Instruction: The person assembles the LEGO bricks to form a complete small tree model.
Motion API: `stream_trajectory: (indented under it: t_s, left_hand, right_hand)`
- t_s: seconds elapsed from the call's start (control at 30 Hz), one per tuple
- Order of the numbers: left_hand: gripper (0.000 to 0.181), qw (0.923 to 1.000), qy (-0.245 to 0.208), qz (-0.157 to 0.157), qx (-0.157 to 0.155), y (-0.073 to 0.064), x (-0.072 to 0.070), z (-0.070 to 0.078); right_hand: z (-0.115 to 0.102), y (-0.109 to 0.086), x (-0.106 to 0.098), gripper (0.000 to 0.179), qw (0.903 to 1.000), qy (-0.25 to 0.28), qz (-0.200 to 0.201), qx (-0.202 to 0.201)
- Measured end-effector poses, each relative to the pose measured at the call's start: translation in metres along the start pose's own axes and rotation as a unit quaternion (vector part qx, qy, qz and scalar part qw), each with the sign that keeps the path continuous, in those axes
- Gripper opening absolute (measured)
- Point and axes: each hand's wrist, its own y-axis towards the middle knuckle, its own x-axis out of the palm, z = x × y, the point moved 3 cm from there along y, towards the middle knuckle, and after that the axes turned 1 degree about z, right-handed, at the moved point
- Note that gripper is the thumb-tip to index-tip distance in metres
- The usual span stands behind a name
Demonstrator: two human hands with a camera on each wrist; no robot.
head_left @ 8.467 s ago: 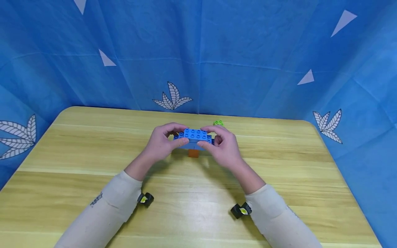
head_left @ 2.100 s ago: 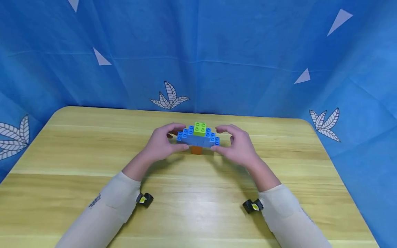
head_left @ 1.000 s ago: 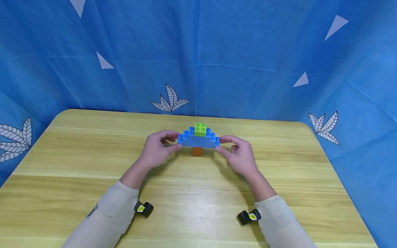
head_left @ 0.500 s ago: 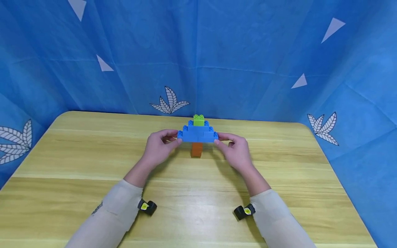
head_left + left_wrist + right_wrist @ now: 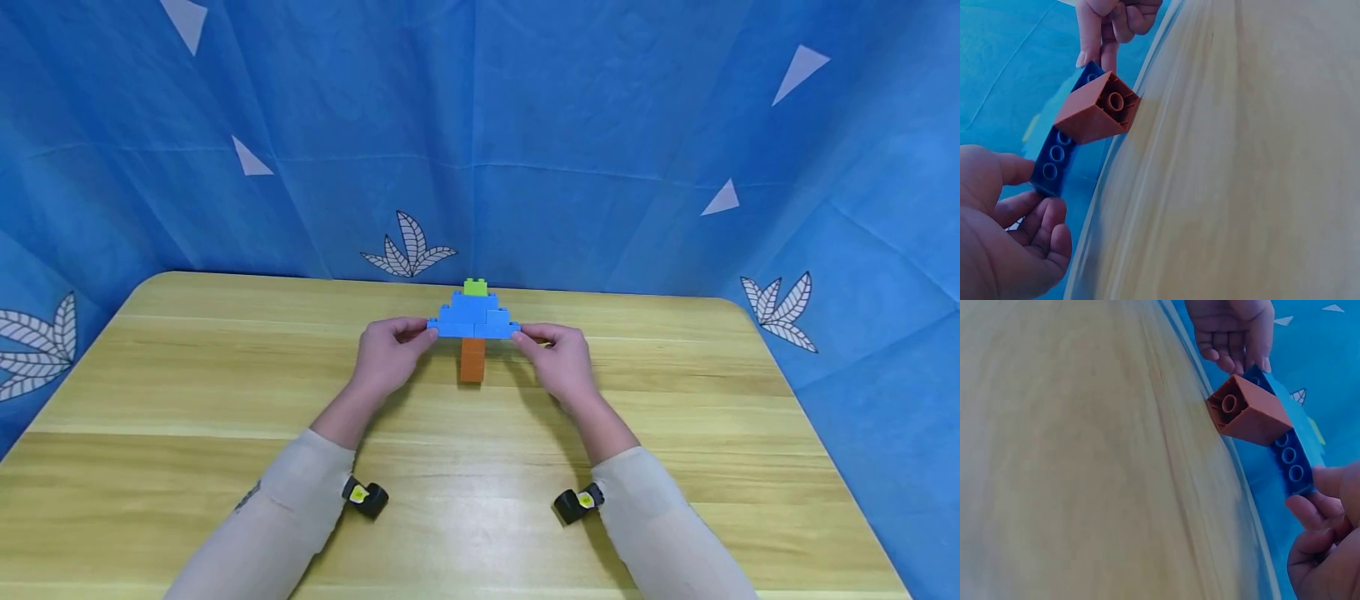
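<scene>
A tree-shaped model of toy building bricks (image 5: pixel 468 310) is held up between both hands in the head view. Its stepped blue crown carries a lime green brick (image 5: pixel 476 287) on top, and an orange brick trunk (image 5: pixel 472 360) hangs below the middle. My left hand (image 5: pixel 386 354) pinches the left end of the lowest blue row between thumb and fingers. The opposite end is pinched by my right hand (image 5: pixel 558 358). Both wrist views show the hollow underside of the orange trunk (image 5: pixel 1100 107) and the round tubes beneath the blue row (image 5: pixel 1289 455).
The light wooden table (image 5: pixel 465 467) extends under both forearms. Behind it hangs a blue cloth (image 5: pixel 600 150) printed with leaves and white triangles. A small black camera sits on each wrist, left camera (image 5: pixel 367 497) and right camera (image 5: pixel 577 504).
The green brick moved from the table behind onto the blue crown. Both hands shifted to the ends of the lowest row, then tilted the model back, showing more of its front and orange trunk.
</scene>
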Motion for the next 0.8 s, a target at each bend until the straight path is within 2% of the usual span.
stream_trajectory:
  t_s: [0.17,0.27,0.43,0.8]
  left_hand:
    - [0.034,0.9988,0.017,0.012,-0.044,0.002,0.005,0.0]
    - [0.033,0.9978,0.021,0.02,-0.059,0.004,0.007,-0.001]
    - [0.031,0.9969,0.032,0.022,-0.069,0.007,0.01,-0.003]
    - [0.028,0.9953,0.052,0.024,-0.077,0.008,0.011,-0.002]
  right_hand:
    - [0.002,0.004,0.006,0.028,0.9991,0.007,0.002,0.043]
    - [0.003,0.005,0.009,0.028,0.9981,0.009,0.006,0.061]
    - [0.007,0.007,0.011,0.029,0.9966,0.007,0.002,0.082]
    - [0.011,0.01,0.013,0.027,0.9951,0.011,0.004,0.098]
